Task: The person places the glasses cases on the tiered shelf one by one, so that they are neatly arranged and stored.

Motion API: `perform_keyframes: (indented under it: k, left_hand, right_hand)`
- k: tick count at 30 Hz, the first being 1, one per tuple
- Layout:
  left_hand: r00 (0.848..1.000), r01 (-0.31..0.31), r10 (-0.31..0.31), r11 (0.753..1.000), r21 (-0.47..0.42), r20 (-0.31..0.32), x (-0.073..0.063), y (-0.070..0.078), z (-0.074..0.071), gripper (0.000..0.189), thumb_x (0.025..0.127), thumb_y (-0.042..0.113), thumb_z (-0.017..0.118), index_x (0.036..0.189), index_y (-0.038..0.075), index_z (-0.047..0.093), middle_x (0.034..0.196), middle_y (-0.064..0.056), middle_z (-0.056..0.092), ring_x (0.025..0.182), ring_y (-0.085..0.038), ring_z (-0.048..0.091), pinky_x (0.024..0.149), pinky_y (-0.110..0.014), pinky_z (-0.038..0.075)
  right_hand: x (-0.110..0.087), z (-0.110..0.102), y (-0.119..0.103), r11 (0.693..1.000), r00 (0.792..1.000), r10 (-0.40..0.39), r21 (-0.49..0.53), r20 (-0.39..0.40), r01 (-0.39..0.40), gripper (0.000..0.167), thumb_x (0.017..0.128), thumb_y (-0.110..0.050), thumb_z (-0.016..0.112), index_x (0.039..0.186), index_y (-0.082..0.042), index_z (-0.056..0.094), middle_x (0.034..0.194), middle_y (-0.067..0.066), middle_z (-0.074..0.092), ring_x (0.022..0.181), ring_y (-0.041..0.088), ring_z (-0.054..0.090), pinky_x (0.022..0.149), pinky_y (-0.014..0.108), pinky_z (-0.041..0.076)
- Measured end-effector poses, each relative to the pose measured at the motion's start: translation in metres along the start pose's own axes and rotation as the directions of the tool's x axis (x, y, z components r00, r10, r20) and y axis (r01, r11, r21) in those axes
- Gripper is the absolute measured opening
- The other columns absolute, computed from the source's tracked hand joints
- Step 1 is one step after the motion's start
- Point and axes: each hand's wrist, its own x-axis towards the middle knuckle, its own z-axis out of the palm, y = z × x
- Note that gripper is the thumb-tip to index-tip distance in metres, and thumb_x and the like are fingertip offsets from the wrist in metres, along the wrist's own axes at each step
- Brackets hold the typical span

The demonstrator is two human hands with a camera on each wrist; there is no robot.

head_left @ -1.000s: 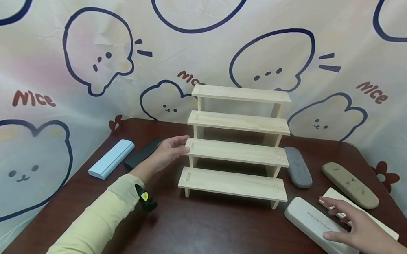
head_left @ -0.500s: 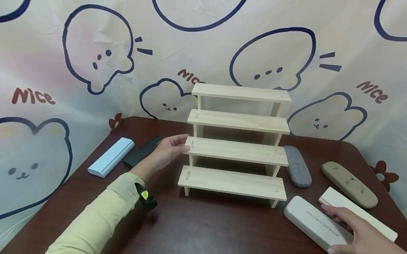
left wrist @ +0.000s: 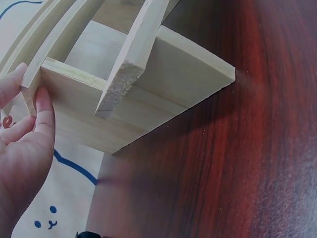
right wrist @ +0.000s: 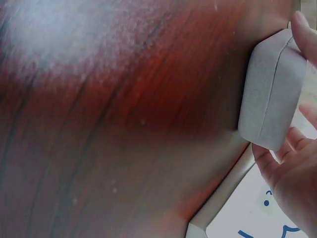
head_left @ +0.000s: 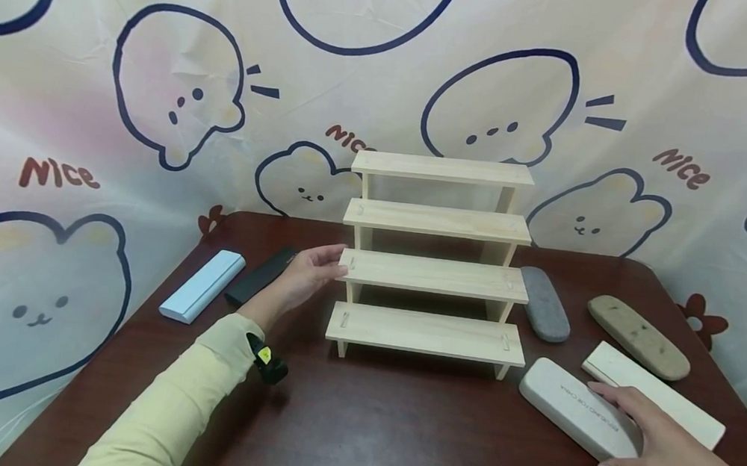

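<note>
Off-white case (head_left: pixel 576 406), long, round-cornered, lettering printed on top; lies at a slant on the desk (head_left: pixel 408 431), near the right front corner of the stepped wooden stand (head_left: pixel 427 333). Right hand (head_left: pixel 663 448) grips it crosswise at the end nearer the person: thumb on one long side, other fingers on the opposite side, spread about as wide as the case. Whether that end is clear of the desk: cannot tell. Left hand (head_left: pixel 304 279) pinches the left end of the second board from the bottom (head_left: pixel 433 275), its fingers close together on that board.

Handling, judged by look: case probably light with a stiff shell, contents unknown. Surface looks matt, so slipping seems a small risk. Right wrist view shows a seam along the side, presumably lid meeting base; pressure on both halves should guard against it popping open. Hold across the width, nearer the middle, would likely balance better; this end hold may let the far end droop. Stand: bare wood, rigid, probably light enough to shift if knocked.

Alongside: cream case (head_left: pixel 658 395), partly hidden behind right hand; olive case (head_left: pixel 640 337) farther back.
</note>
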Motion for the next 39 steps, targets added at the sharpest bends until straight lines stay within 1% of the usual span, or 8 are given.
perform_keyframes:
  k: [6,13,22,25,30,33,37,39]
  left_hand:
    - [1.0,-0.008,0.008,1.0,0.001,0.005,0.001,0.0,-0.001,0.058,0.092,0.016,0.069,0.144,0.007,0.046,0.138,-0.011,0.052,0.123,-0.023,0.053,0.104,-0.035,0.039]
    - [1.0,-0.008,0.008,1.0,-0.002,0.004,0.001,0.0,0.0,0.056,0.092,0.015,0.069,0.142,0.007,0.047,0.136,-0.011,0.053,0.122,-0.023,0.054,0.104,-0.035,0.039]
    - [1.0,-0.011,0.011,1.0,-0.011,0.004,0.0,0.001,0.0,0.055,0.092,0.013,0.068,0.142,0.006,0.047,0.136,-0.012,0.053,0.121,-0.024,0.054,0.105,-0.035,0.039]
    - [1.0,-0.01,0.01,1.0,-0.008,0.005,0.0,0.001,0.0,0.055,0.092,0.013,0.068,0.142,0.006,0.047,0.136,-0.012,0.053,0.122,-0.024,0.054,0.105,-0.035,0.038]
    - [1.0,0.002,-0.002,1.0,0.013,0.006,0.0,0.001,0.0,0.056,0.092,0.015,0.069,0.143,0.007,0.047,0.136,-0.011,0.053,0.122,-0.023,0.054,0.105,-0.036,0.039]
    - [1.0,0.0,0.0,1.0,0.012,0.008,0.0,0.001,0.0,0.056,0.092,0.015,0.069,0.142,0.007,0.047,0.136,-0.011,0.053,0.122,-0.023,0.054,0.105,-0.036,0.039]
    - [1.0,-0.014,0.014,1.0,0.003,0.014,0.0,0.001,0.0,0.056,0.092,0.013,0.068,0.143,0.005,0.046,0.136,-0.013,0.053,0.123,-0.024,0.053,0.106,-0.036,0.038]
    - [1.0,-0.019,0.019,1.0,-0.001,0.016,0.0,0.001,0.0,0.056,0.092,0.012,0.067,0.143,0.004,0.045,0.137,-0.014,0.052,0.123,-0.025,0.052,0.106,-0.036,0.038]
  right_hand:
    - [0.002,0.003,-0.001,1.0,1.0,0.017,-0.023,0.002,-0.017,0.098,0.059,-0.047,0.09,0.142,-0.018,0.046,0.129,0.006,0.049,0.106,0.003,0.041,0.077,0.022,0.039]
    - [0.004,0.004,-0.004,0.997,0.998,0.06,-0.057,0.025,-0.059,0.094,0.062,-0.043,0.09,0.143,-0.018,0.047,0.125,0.008,0.051,0.106,0.022,0.047,0.078,0.046,0.044]
    - [0.003,0.003,-0.003,0.998,0.999,0.039,-0.057,-0.011,-0.04,0.088,0.066,-0.038,0.089,0.142,-0.019,0.05,0.129,0.012,0.051,0.115,0.036,0.046,0.078,0.052,0.043]
    - [0.002,0.002,-0.003,0.997,0.999,0.029,-0.073,-0.025,-0.031,0.086,0.066,-0.04,0.089,0.14,-0.02,0.051,0.13,0.012,0.052,0.117,0.038,0.046,0.077,0.047,0.044]
    - [0.003,0.001,-0.002,0.998,0.999,0.04,-0.049,-0.004,-0.04,0.084,0.067,-0.039,0.088,0.14,-0.016,0.052,0.133,0.02,0.05,0.121,0.046,0.043,0.082,0.058,0.043]
    - [0.004,-0.001,-0.001,0.997,0.999,0.039,-0.063,-0.002,-0.039,0.084,0.068,-0.04,0.087,0.14,-0.016,0.052,0.134,0.019,0.049,0.121,0.043,0.044,0.083,0.054,0.044]
    - [0.004,-0.006,0.0,0.992,0.998,-0.014,-0.128,-0.054,0.007,0.084,0.067,-0.043,0.087,0.14,-0.02,0.053,0.131,0.009,0.053,0.113,0.014,0.047,0.076,0.028,0.043]
    - [0.005,-0.009,-0.001,0.99,0.996,-0.038,-0.141,-0.077,0.027,0.084,0.067,-0.043,0.088,0.14,-0.021,0.053,0.129,0.006,0.054,0.107,0.004,0.045,0.074,0.021,0.041]
